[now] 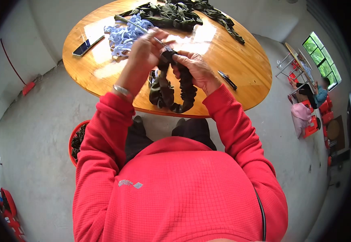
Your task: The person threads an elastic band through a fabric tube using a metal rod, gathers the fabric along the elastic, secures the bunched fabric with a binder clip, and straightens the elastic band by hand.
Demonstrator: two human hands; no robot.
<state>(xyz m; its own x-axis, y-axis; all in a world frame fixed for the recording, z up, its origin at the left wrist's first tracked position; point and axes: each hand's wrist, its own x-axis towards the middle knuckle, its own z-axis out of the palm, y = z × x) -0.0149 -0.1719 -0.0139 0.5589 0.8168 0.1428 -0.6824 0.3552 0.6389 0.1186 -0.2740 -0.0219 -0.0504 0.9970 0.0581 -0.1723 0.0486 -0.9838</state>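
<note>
My left hand (pixel 145 50) is closed around a long thin metal rod (pixel 158 40), which slants from the upper left down to the dark cloth. My right hand (pixel 197 69) pinches a dark green gathered fabric band (pixel 187 90) where the rod's tip meets it. The band hangs in a loop over the table's near edge, its right side tightly bunched and its left side looser. What lies between the fingertips is partly hidden. Beyond my left hand lies a heap of light blue elastic strips (pixel 124 35).
Dark green fabric pieces (pixel 171 16) cover the far side of the round wooden table (pixel 248 72). A phone (pixel 87 46) lies left, a dark pen-like tool (pixel 227 80) right. A red tub (pixel 74 139) with dark pieces stands on the floor. Another person (pixel 320 94) sits far right.
</note>
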